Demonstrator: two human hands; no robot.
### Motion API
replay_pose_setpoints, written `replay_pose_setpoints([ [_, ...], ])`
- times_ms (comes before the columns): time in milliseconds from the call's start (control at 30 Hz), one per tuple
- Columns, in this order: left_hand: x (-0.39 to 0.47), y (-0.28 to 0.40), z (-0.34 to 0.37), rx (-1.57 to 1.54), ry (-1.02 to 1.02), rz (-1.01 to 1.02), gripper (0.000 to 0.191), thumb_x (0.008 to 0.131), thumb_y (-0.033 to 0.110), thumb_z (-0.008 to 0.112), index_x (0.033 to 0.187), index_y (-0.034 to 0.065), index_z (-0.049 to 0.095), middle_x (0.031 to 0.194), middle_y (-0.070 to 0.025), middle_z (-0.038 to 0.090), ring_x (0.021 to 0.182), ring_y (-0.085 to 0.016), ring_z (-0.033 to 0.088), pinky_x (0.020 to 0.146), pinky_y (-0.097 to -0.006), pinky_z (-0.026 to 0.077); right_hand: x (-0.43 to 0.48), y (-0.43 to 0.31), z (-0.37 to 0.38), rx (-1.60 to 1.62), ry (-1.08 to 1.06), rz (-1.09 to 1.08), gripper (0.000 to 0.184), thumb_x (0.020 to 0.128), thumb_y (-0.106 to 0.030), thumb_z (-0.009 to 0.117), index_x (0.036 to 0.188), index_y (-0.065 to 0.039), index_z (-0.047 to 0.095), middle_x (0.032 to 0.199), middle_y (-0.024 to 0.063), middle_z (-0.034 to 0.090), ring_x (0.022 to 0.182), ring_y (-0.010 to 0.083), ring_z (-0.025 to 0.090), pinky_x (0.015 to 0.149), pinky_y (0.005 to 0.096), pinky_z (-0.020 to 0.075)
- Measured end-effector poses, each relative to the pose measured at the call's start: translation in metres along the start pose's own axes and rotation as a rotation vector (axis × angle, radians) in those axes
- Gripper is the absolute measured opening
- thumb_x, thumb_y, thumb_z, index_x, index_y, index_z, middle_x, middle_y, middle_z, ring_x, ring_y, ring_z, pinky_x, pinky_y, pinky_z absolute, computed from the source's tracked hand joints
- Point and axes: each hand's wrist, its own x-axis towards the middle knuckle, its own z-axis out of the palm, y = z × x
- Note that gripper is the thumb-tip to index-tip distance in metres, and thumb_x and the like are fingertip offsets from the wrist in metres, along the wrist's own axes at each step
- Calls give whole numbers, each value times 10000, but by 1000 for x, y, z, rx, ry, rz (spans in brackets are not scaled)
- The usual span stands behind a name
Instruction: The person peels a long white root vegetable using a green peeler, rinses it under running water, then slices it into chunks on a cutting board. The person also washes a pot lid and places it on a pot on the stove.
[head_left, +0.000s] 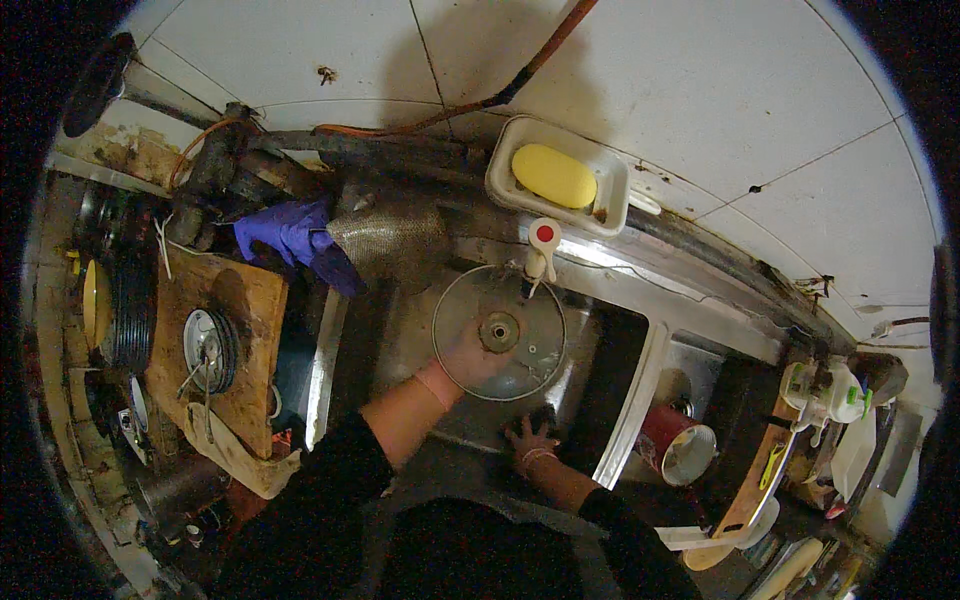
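Note:
A round glass lid (499, 332) with a metal rim is held tilted over the left basin of a metal sink (409, 352). My left hand (474, 361) shows blurred through the glass and grips the lid from behind; its fingertips are hard to make out. Lower right of the lid, my right hand (534, 446) is low in the basin. Its spread fingers rest on a dark clump, apparently a scrubbing pad (551, 417). The white tap (541, 259) with a red dot overhangs the lid's upper right edge.
A yellow sponge (555, 176) sits in a white tray (495, 169) behind the tap. In the right basin lies a red can (667, 442). Stacked lids (210, 351) rest on a wooden board (169, 322) at left, near a purple cloth (289, 236). A wooden plank (754, 480) flanks the right basin.

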Motion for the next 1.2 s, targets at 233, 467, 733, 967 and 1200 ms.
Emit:
replay_pose_setpoints([
  [233,-16,33,4,302,-25,129,479,751,84,738,1191,43,553,1164,-103,621,1062,-216,599,942,-349,468,30,32,23,562,116,315,534,766,-215,664,1274,-136,521,1314,154,478,1199,417,453,987,497,420],
  [467,-10,36,-25,411,-277,-93,437,803,149,685,1211,59,555,1191,-102,616,1070,-223,592,944,-359,464,-49,15,-140,969,1363,-233,497,655,3,643,1134,-51,518,1287,209,471,1193,399,451,1002,412,389],
  [733,-11,40,-14,-102,-399,-19,608,768,63,709,1324,56,462,1319,-107,530,1203,-238,511,1047,-377,389,-68,-30,-198,492,1353,-131,650,644,-128,720,1265,-138,528,1201,200,515,1088,420,502,940,471,418],
  [967,-26,69,16,-624,-6,-443,675,734,213,740,1317,46,445,1313,-96,514,1202,-248,492,1057,-371,355,-58,-41,-236,854,1258,-409,479,684,-110,672,1145,-38,563,1016,195,604,972,385,559,852,437,457],
  [1200,-9,30,-31,513,-410,160,702,676,268,798,1262,39,485,1241,-104,574,1050,-267,585,944,-391,454,-65,-12,-217,786,1081,-138,362,706,-124,673,1053,-43,615,974,194,619,899,386,587,795,447,484],
])
